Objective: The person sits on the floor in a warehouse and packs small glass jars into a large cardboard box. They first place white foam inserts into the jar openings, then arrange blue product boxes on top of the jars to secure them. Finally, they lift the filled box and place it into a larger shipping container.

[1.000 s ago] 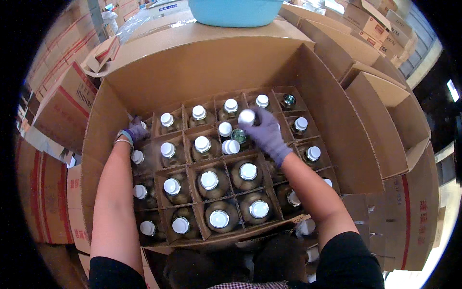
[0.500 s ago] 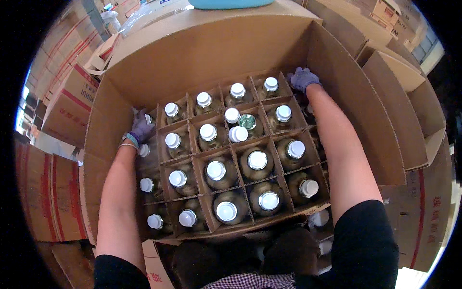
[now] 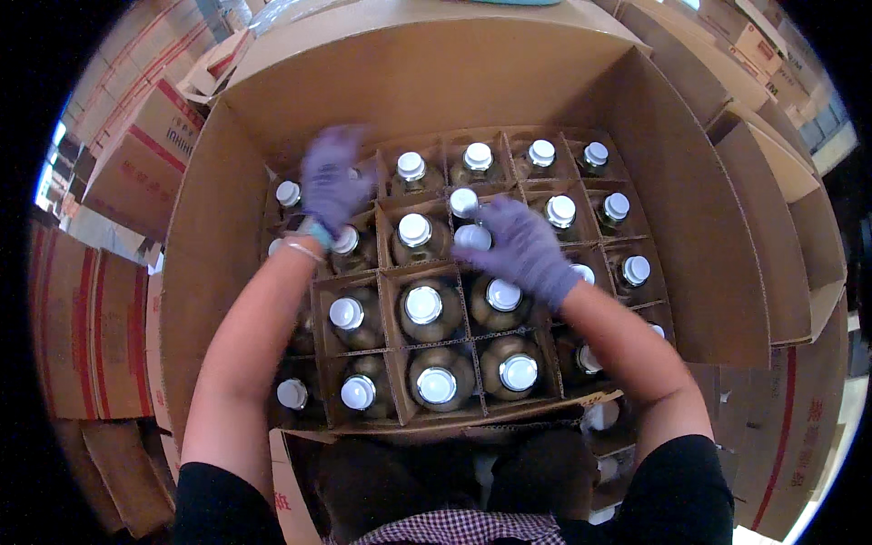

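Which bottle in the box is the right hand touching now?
The right hand rests its fingertips on the white-capped bottle in the middle of the second row from the far side. The other bottles stand untouched by it in their own cardboard cells.

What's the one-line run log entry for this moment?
left hand: over bottles, blurred | right hand: fingers at white-capped bottle | cardboard box: divider cells filled

bottles (image 3: 423, 305) in divider cells (image 3: 391, 295), inside carton (image 3: 690, 227)
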The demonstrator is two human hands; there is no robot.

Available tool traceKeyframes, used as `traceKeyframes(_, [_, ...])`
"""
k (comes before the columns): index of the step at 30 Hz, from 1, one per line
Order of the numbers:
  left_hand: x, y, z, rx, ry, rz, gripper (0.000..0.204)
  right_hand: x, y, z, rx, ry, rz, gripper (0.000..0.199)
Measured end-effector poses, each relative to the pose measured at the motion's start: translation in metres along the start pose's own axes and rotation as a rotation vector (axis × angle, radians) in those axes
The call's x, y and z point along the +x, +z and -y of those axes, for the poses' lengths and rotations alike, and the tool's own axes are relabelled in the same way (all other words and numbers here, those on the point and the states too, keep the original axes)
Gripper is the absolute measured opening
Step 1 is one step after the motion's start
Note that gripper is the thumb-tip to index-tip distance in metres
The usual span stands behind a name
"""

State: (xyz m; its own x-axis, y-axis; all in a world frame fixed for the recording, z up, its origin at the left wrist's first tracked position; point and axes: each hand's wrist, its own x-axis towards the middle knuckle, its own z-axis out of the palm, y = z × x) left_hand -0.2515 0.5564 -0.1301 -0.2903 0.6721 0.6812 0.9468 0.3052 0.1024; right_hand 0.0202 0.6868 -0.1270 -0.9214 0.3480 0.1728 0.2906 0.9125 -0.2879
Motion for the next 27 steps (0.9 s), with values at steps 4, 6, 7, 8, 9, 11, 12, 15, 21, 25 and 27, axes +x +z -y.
traceKeyframes(4, [0.006,0.025,-0.091,-0.207,0.313,0.55,0.045,-0.004,0.007,0.006,0.065,-0.087,-0.163,0.039])
traceKeyframes(6, [0.006,0.035,-0.105,-0.043,0.307,0.572,0.045,0.0,-0.009,-0.002,0.244,0.002,-0.222,0.037])
traceKeyframes(7, [0.009,0.036,-0.106,-0.061,0.294,0.598,0.042,0.0,-0.012,-0.005,0.117,0.044,-0.33,0.032])
traceKeyframes(8, [0.011,0.035,-0.105,-0.059,0.278,0.626,0.041,0.006,-0.01,-0.009,0.055,0.036,-0.245,0.031])
traceKeyframes(9, [0.015,0.037,-0.11,-0.069,0.281,0.648,0.04,0.01,-0.007,-0.022,-0.02,0.046,-0.165,0.031])
traceKeyframes(11, [0.019,0.044,-0.121,-0.063,0.281,0.689,0.039,0.017,0.024,-0.058,-0.194,-0.07,-0.067,0.032])
traceKeyframes(12, [0.011,0.047,-0.106,-0.107,0.226,0.666,0.04,0.026,0.011,-0.022,-0.199,0.057,0.071,0.04])
traceKeyframes(15, [0.02,0.031,-0.1,-0.248,0.161,0.511,0.042,0.031,0.025,-0.007,-0.22,0.16,0.154,0.057])
traceKeyframes(21, [0.048,-0.073,-0.075,-0.728,-0.487,0.036,0.03,0.034,0.031,0.004,-0.026,0.21,0.156,0.073])
traceKeyframes(25, [0.002,-0.113,-0.137,-1.124,-0.311,-0.139,0.036,0.035,-0.006,0.007,0.065,0.221,0.337,0.059])
traceKeyframes(27, [-0.038,-0.145,-0.181,-0.773,-0.164,-0.146,0.041,-0.003,-0.018,0.009,0.459,0.095,-0.092,0.053])
